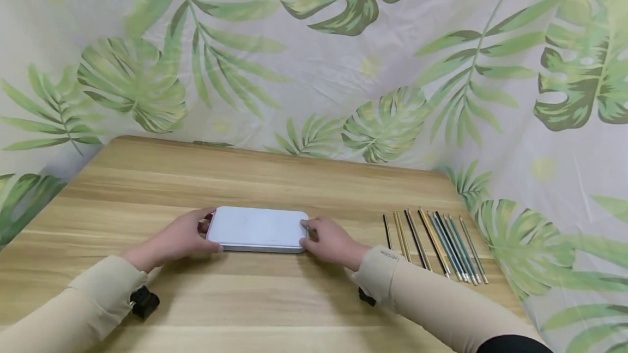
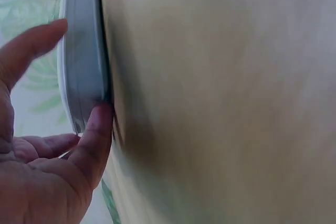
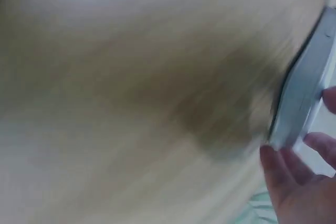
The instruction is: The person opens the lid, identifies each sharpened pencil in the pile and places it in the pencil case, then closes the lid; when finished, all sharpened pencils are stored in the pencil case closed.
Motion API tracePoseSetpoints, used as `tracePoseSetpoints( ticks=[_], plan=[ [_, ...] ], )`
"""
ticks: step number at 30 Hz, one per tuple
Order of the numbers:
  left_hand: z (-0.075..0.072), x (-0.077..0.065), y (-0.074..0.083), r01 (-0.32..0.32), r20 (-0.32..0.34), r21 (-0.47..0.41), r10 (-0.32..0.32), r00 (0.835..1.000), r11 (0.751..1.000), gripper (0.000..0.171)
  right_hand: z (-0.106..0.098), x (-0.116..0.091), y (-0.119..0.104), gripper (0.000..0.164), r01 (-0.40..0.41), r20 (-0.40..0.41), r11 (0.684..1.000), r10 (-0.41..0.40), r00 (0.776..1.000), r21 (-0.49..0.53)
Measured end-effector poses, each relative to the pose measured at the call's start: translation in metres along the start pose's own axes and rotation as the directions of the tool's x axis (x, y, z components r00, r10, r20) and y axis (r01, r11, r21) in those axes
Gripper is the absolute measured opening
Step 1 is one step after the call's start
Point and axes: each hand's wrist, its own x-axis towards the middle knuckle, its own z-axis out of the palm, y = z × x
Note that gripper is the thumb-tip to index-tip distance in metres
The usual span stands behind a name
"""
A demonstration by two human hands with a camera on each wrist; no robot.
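A flat white case (image 1: 260, 227) with rounded corners lay level near the middle of the wooden surface (image 1: 275, 293), its long side running left to right; whether its base fully touched the wood, I could not tell. The left hand (image 1: 179, 236) had its grip pinching the case's left end, the thumb at the near corner and the other fingers at the end. The right hand (image 1: 331, 241) had its grip pinching the right end, its thumb at the near corner and a finger at the top edge. Well to the right, a row of pencils (image 1: 448, 245), some black, some yellowish and some teal, lay side by side, pointing roughly near to far, with the right sleeve (image 1: 436, 293) crossing in front of some near ends. Beyond the far edge hung a pale cloth (image 1: 314, 64) printed with green leaves.
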Motion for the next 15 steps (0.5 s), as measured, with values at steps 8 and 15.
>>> tracePoseSetpoints(
  ticks=[8,15],
  plan=[
    [0.017,0.000,0.015,-0.080,-0.041,0.104,0.085,0.996,0.991,0.104,0.000,-0.010,0.000,0.061,0.271,0.065,0.912,-0.263,0.962,-0.307],
    [0.022,0.007,0.015,-0.135,-0.019,0.128,0.139,0.990,0.982,0.098,0.005,0.000,-0.006,0.066,0.386,0.102,0.787,-0.388,0.916,-0.480]
  ],
)
